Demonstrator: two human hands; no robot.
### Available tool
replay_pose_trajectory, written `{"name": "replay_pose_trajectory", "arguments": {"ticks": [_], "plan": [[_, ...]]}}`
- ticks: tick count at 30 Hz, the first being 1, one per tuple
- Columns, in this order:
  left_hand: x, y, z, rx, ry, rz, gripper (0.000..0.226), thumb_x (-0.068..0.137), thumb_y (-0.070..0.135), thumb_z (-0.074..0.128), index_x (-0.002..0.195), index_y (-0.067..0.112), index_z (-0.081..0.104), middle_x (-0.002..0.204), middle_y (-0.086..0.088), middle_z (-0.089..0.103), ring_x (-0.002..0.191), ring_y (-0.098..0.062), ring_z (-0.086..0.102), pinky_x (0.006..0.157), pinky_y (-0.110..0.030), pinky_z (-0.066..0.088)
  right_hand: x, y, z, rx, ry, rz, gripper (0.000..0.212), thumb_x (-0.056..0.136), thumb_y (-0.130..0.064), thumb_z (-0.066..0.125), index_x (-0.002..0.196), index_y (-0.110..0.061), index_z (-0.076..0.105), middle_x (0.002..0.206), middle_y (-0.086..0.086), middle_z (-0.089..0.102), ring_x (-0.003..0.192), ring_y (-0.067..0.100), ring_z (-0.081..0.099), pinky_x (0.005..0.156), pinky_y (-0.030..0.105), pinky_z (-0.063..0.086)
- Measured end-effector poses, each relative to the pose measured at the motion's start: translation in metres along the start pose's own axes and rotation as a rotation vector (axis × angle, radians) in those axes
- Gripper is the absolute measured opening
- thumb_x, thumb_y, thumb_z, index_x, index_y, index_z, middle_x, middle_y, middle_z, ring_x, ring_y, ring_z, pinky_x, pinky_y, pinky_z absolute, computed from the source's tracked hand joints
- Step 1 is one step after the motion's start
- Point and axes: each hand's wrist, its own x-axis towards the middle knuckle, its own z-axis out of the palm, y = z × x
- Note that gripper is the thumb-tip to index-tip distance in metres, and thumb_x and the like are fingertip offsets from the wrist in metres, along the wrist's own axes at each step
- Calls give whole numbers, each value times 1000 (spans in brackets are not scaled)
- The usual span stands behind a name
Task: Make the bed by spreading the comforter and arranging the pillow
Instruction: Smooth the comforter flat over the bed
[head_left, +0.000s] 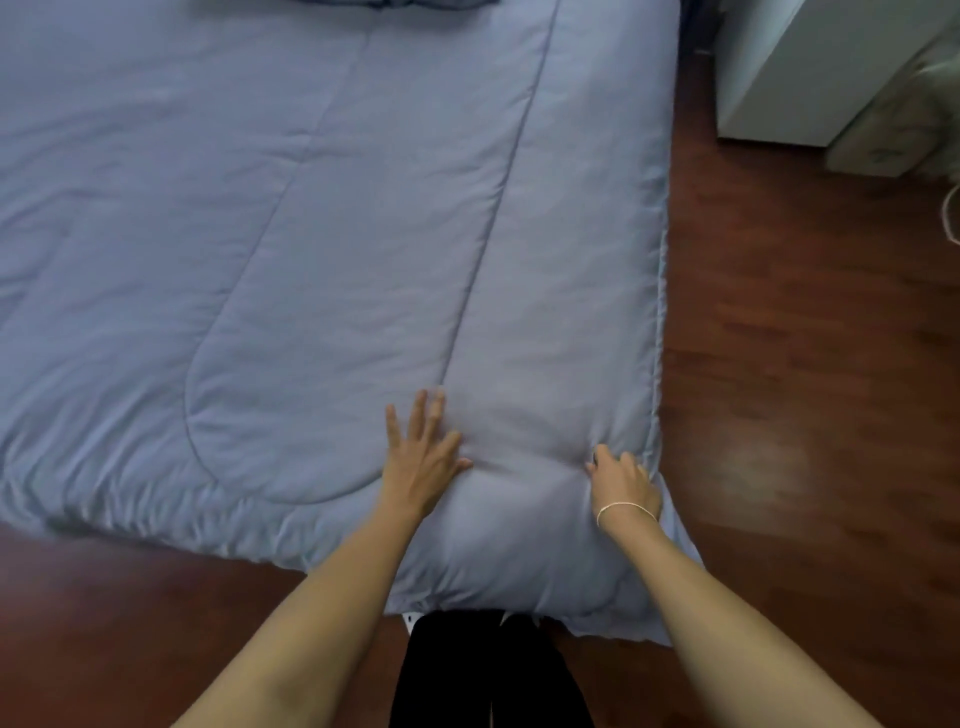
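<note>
Already spread across nearly the whole bed (662, 291), the blue-grey quilted comforter (311, 234), with its near corner spilling over the foot toward the dark wood floor (805, 364). Left hand (423, 457) flat and fully open, fingers splayed, pressing down on the fabric and gripping nothing. Right hand (623, 483) curled closed, pinching a bunch of the comforter at the near right corner (thin bracelet (626, 508) on that wrist). Only a dark sliver at the head of the bed, probably the pillow (415, 4), too cropped to judge its position.

Risks from here, as a guess: pulling too hard with the pinching hand and dragging the far edge off line; releasing the flat palm early and letting the puffed corner spring back into wrinkles; leaving the overhang lopsided, since the corner hangs low over the floor and could slide further under its own weight.
</note>
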Motion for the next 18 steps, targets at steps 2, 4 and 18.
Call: {"name": "replay_pose_trajectory", "arguments": {"ticks": [2,4,18], "plan": [[0,7,9,22,46,58,19,84,40,43,83,25,55,152,-18,29,141,-37,21,103,-70,16,0,1,4,-42,57,-42,26,100,-33,37,117,-19,51,117,12,55,112,35,53,83,40,46],[-2,13,13,12,75,71,7,82,27,47,83,24,52,152,-18,28,141,-38,20,104,-70,14,-2,4,8,-50,109,-69,25,100,-30,39,115,-17,54,113,13,57,107,36,55,81,41,46],[-54,-25,11,-130,-138,-114,73,95,61,11,149,14,23,157,-4,19,143,-26,24,109,-60,26,-9,39,18,-62,275,3,13,92,-24,54,98,-14,59,104,15,58,96,37,54,76,42,44]]}}
